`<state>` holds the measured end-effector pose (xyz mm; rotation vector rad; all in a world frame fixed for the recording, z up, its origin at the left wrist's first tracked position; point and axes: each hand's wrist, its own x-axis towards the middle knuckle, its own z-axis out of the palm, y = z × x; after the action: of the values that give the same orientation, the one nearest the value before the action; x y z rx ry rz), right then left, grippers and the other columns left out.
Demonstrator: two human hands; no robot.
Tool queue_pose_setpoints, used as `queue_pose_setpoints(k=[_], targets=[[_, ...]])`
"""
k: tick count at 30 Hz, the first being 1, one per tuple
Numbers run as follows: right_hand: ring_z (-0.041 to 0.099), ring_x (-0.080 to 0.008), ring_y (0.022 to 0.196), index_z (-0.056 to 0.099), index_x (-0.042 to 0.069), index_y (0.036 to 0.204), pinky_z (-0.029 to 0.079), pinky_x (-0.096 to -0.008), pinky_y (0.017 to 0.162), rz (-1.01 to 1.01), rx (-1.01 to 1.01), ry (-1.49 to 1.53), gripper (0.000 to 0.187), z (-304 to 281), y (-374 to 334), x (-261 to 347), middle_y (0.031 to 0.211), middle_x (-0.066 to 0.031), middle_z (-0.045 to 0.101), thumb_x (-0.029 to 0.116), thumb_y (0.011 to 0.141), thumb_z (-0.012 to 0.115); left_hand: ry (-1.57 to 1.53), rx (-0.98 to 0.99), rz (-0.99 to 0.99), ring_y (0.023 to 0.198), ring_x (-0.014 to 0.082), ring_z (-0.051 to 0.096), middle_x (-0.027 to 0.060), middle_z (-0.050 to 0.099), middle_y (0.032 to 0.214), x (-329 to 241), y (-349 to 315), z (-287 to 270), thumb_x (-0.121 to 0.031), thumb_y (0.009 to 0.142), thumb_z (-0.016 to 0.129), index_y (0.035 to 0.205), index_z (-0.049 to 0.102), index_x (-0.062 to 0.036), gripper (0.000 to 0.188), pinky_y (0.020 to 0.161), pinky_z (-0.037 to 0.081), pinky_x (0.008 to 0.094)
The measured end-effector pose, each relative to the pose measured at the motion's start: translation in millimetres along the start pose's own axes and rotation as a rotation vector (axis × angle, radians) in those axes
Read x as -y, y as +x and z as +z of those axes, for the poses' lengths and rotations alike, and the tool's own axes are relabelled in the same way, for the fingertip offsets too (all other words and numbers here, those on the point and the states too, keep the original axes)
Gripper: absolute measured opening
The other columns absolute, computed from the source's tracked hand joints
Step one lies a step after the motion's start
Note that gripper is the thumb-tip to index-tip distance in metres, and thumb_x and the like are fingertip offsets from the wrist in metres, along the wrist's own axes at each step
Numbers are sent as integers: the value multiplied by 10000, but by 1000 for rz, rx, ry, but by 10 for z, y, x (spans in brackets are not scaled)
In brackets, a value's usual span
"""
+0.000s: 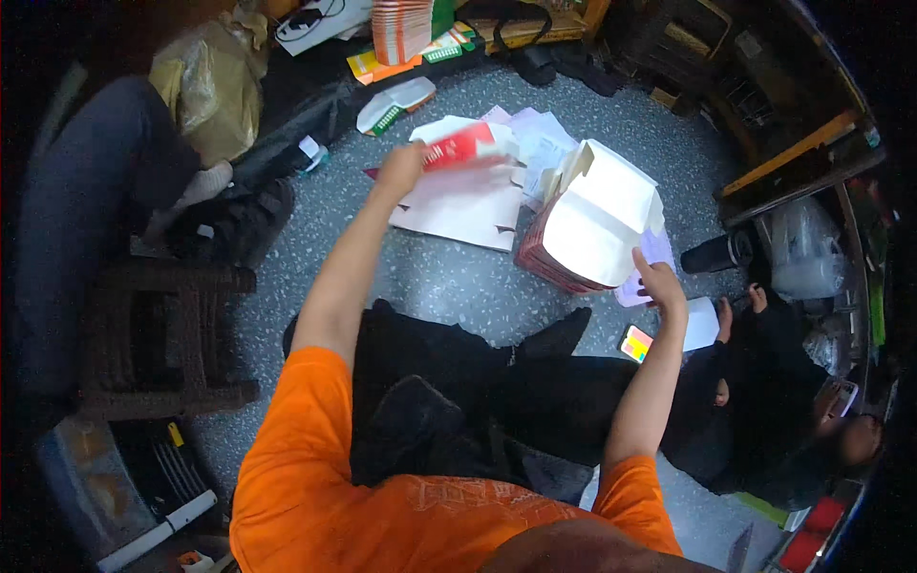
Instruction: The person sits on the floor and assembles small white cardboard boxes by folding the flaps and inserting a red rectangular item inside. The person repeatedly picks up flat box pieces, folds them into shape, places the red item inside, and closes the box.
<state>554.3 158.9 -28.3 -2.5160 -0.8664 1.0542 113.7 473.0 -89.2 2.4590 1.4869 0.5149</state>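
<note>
My left hand (401, 172) is closed on the edge of a red and white carton blank (468, 145), which is smeared by motion. It hangs over a flat carton blank (457, 212) lying white side up on the floor, with dark notches along its edge. To the right stands a stack of nested open cartons (600, 224), white inside and dark red outside. My right hand (659, 281) is at the stack's near right corner, thumb and fingers apart, the thumb by the rim; whether it touches is hard to see.
Lilac and white papers (546, 138) lie under the cartons. A lit phone (635, 343) and a dark tumbler (716, 253) are to the right, near a seated person in black (755, 382). On the left are a brown stool (167, 339) and another person's leg (105, 162). Orange-striped cartons (401, 33) stand at the back.
</note>
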Motion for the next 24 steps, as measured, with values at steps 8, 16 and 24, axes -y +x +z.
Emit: queue_pose_setpoints(k=[8, 16, 24], targets=[[630, -206, 669, 690, -37, 879, 493, -381, 622, -503, -157, 83, 496, 433, -636, 593, 722, -125, 661, 447, 984, 665, -159, -52, 64, 899, 233, 738, 190, 749, 957, -391, -1519, -2423, -173, 1024, 641, 1146, 631, 23, 231, 807, 549, 357], [643, -293, 1168, 300, 5, 1526, 655, -444, 811, -564, 1294, 762, 752, 2241, -2390, 1137, 1359, -200, 555, 340, 990, 708, -704, 446, -123, 1031, 229, 646, 127, 635, 1098, -1457, -3718, -1934, -59, 962, 638, 1232, 637, 9, 278, 869, 538, 343], [723, -302, 900, 473, -4, 1301, 602, -448, 768, -1141, 706, 549, 466, 2302, -2354, 927, 1124, -218, 658, 216, 943, 673, -1204, 402, -663, 904, 290, 745, 206, 725, 1010, -1154, -3364, -1485, -498, 1102, 412, 1238, 581, 73, 611, 792, 625, 402]])
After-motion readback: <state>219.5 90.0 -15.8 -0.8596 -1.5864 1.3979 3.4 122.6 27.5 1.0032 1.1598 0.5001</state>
